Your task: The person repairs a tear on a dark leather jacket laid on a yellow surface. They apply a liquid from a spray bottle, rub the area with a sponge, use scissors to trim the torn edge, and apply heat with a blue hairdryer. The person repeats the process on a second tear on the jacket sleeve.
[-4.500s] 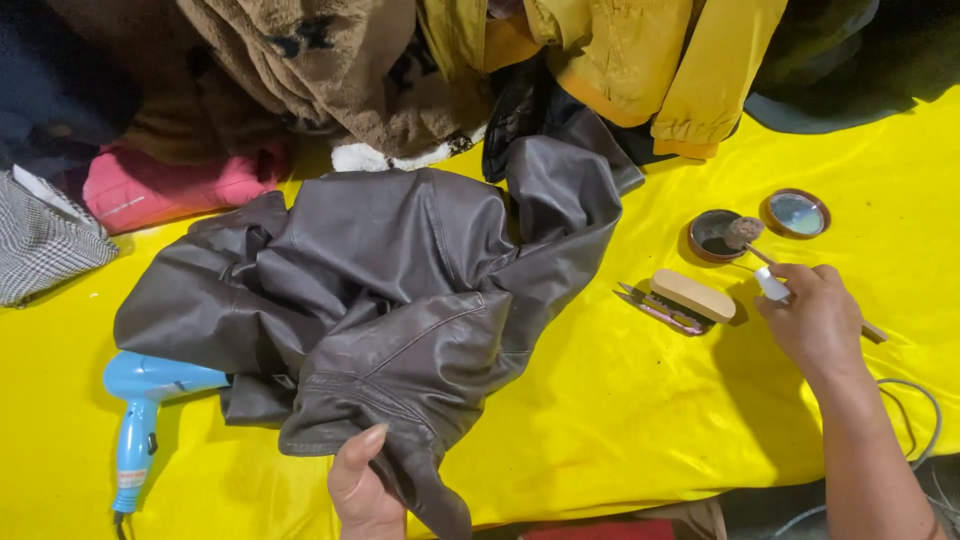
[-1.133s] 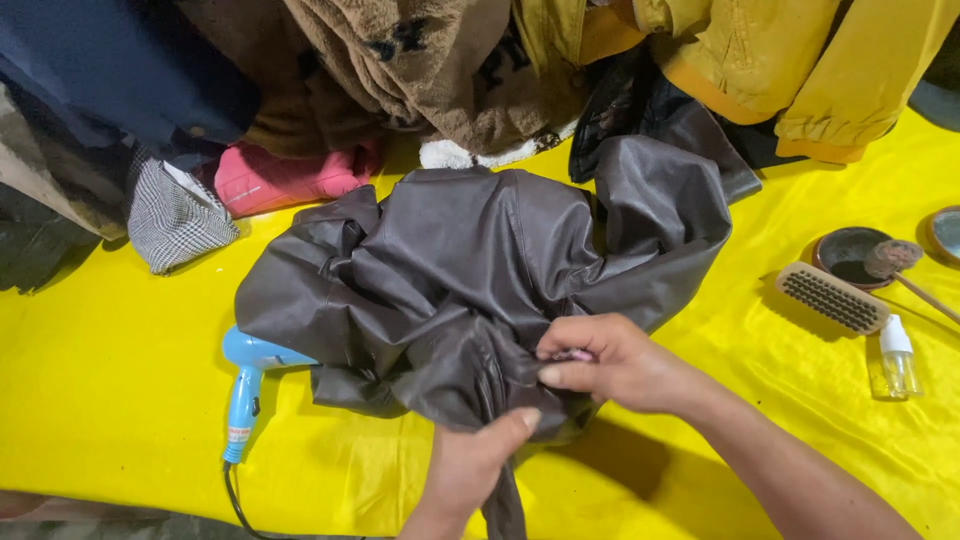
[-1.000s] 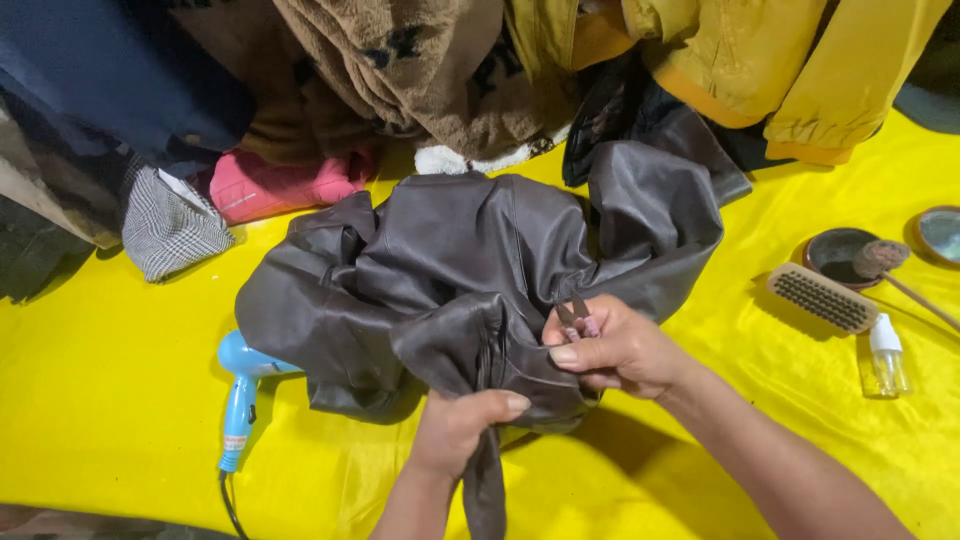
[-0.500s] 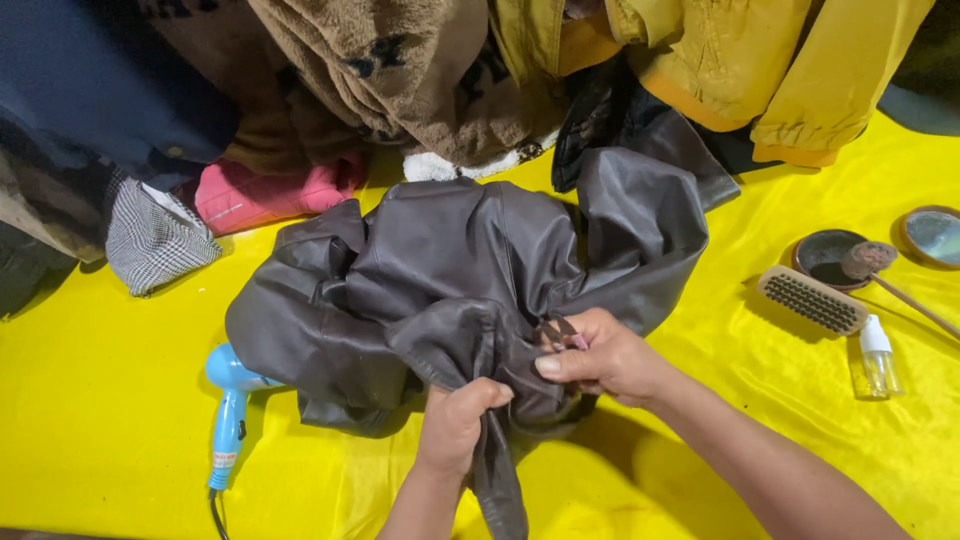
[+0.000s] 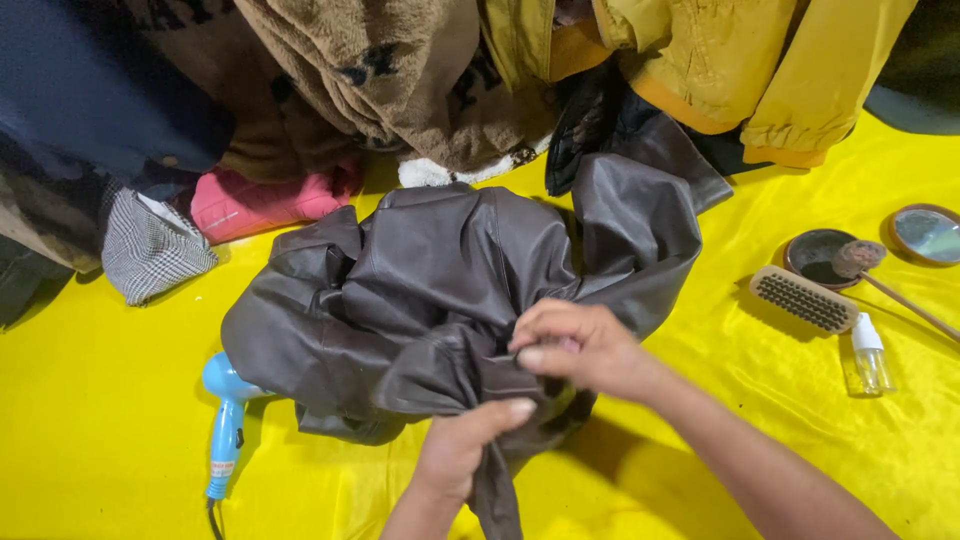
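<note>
**2 hands pinch a grey leather jacket on a yellow cloth**

2 bare hands meet at the near edge of the yellow cloth (image 5: 120, 460), both closed on the same bunched fold of a dark grey leather jacket (image 5: 440, 280). The left hand (image 5: 462, 448) comes up from the near edge and pinches the fold from below, thumb pressed against the leather, with a strip of the jacket hanging down past it. The right hand (image 5: 580, 345) reaches in from the near right corner and grips the fold from above, fingers curled tight around it. The 2 hands touch or nearly touch at the fold.

The jacket lies crumpled across the middle of the cloth, 1 sleeve spread toward the far right. Just beside its near left side, partly tucked under the leather, lies a light blue hair dryer (image 5: 225, 425), its handle pointing to the near edge.

Toward the right edge, well apart from the hands, sit a wooden brush (image 5: 803, 298) with its bristles up, a small clear spray bottle (image 5: 869, 352) just nearer than it, an open round tin (image 5: 815, 255) with a dauber (image 5: 880, 275) resting across it, and the tin's lid (image 5: 927, 233) beside it.

Along the far edge clothes are heaped: a checked cloth (image 5: 150, 250) at the left, a pink garment (image 5: 265, 200), a brown fleece garment (image 5: 380, 80) and a yellow jacket (image 5: 750, 70) at the far right.
</note>
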